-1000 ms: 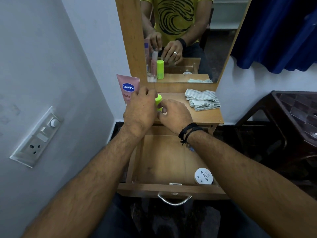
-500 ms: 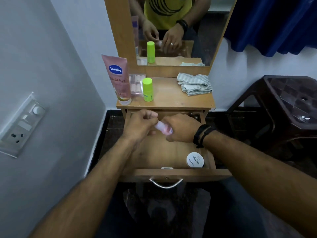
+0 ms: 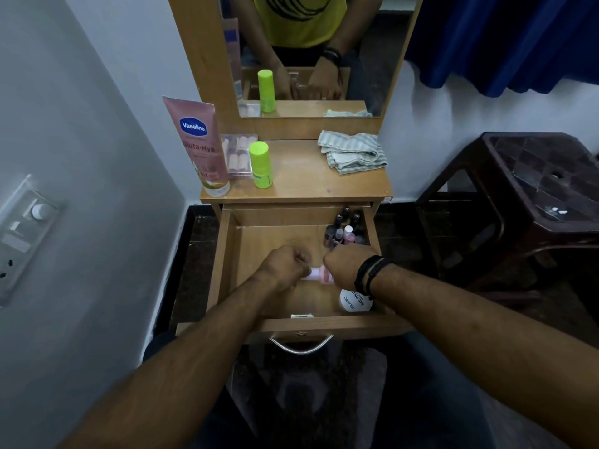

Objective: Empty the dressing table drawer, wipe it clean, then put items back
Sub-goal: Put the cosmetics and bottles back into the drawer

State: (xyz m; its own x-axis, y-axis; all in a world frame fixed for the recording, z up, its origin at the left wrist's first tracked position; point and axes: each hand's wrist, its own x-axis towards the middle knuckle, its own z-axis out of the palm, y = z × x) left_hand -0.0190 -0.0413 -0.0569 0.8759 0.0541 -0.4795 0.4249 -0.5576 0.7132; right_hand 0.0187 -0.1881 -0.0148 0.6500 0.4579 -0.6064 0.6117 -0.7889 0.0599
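The wooden drawer [image 3: 223, 254] of the dressing table stands pulled out. Inside it, my left hand [image 3: 283, 265] and my right hand [image 3: 345, 265] both grip a small pink bottle [image 3: 319, 274] lying sideways between them, one hand at each end. Several nail polish bottles [image 3: 343, 233] stand in the drawer's back right corner. A round white jar [image 3: 355, 301] sits at the front right, partly under my right wrist. On the tabletop [image 3: 308, 186] stand a pink Vaseline tube [image 3: 201, 144], a clear box [image 3: 238, 153] and a green stick [image 3: 260, 165].
A folded striped cloth [image 3: 353, 152] lies on the tabletop's right side. A mirror [image 3: 311, 53] rises behind. A dark plastic stool [image 3: 531, 196] stands to the right, a blue curtain [image 3: 505, 40] above it. The wall with a switch plate [image 3: 22, 228] is close on the left.
My hands left the green stick on the tabletop, dropped into the drawer and took hold of the pink bottle. They have since moved nearer the drawer's front, uncovering the nail polish bottles.
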